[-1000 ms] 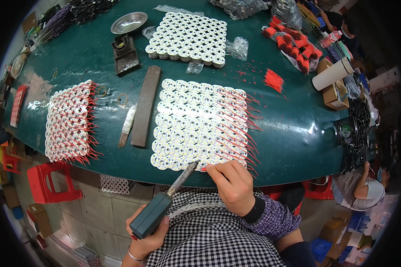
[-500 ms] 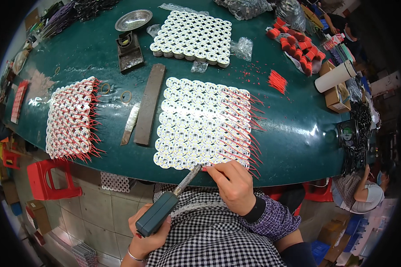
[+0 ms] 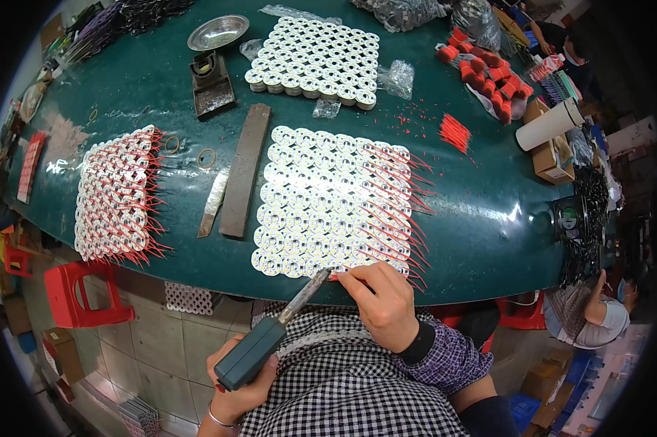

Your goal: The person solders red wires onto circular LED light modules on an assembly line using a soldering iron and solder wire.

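My left hand is wrapped round the dark green handle of a soldering iron. The iron slants up to the right, its tip at the near edge of a sheet of round white LED boards. Beside the tip, my right hand has thumb and forefinger pinched on a short red wire, mostly hidden by the fingers. Whether the tip touches board or wire is too small to tell. Red wires stick out rightward from the sheet's right-hand columns.
Left of the sheet lie a flat grey bar, a blade and a wired board stack. Farther back are an iron stand, a metal dish and stacked boards. Loose red wires lie to the right.
The soldering iron's handle and my left hand have shifted slightly left, while the tip stays at nearly the same spot. My right hand shows no clear movement.
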### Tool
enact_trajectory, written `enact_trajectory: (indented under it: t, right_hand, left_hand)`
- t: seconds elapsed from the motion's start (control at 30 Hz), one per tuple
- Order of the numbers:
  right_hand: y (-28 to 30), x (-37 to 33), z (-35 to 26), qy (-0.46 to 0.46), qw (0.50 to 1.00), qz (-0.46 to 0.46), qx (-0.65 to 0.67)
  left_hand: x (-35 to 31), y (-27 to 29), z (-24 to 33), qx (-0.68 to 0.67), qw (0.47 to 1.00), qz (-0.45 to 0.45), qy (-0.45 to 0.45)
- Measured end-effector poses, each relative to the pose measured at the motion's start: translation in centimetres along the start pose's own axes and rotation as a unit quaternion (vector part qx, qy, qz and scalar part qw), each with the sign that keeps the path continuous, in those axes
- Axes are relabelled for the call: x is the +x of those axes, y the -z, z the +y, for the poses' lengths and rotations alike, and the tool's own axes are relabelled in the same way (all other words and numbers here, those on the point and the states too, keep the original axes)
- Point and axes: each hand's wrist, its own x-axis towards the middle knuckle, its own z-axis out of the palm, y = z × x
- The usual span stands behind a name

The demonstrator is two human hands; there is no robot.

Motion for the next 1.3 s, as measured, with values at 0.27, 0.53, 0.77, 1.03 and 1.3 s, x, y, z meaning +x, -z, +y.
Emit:
enact_trajectory:
  t: [0.27, 0.53, 0.77, 1.03, 1.3]
  right_hand:
    - [0.9, 1.1, -0.5, -0.001, 0.999, 0.028, -0.021]
    - [-0.4, 2.0, 1.3, -0.034, 0.998, 0.044, -0.035]
    - [-0.6, 1.9, 1.4, -0.042, 0.998, 0.038, -0.032]
    - [-0.7, 1.9, 1.5, -0.037, 0.998, 0.033, -0.031]
    - [-0.7, 1.9, 1.3, -0.043, 0.998, 0.029, -0.031]
  left_hand:
    - [0.3, 0.0, -0.3, -0.018, 0.999, 0.039, -0.006]
    - [2.1, -0.5, 0.4, -0.019, 0.999, 0.024, 0.010]
    - [3.3, -1.0, 1.2, -0.027, 0.999, 0.024, -0.018]
    - [3.9, -0.9, 1.5, 0.003, 1.000, 0.009, -0.028]
    - [2.5, -0.6, -0.2, -0.020, 0.999, 0.025, -0.007]
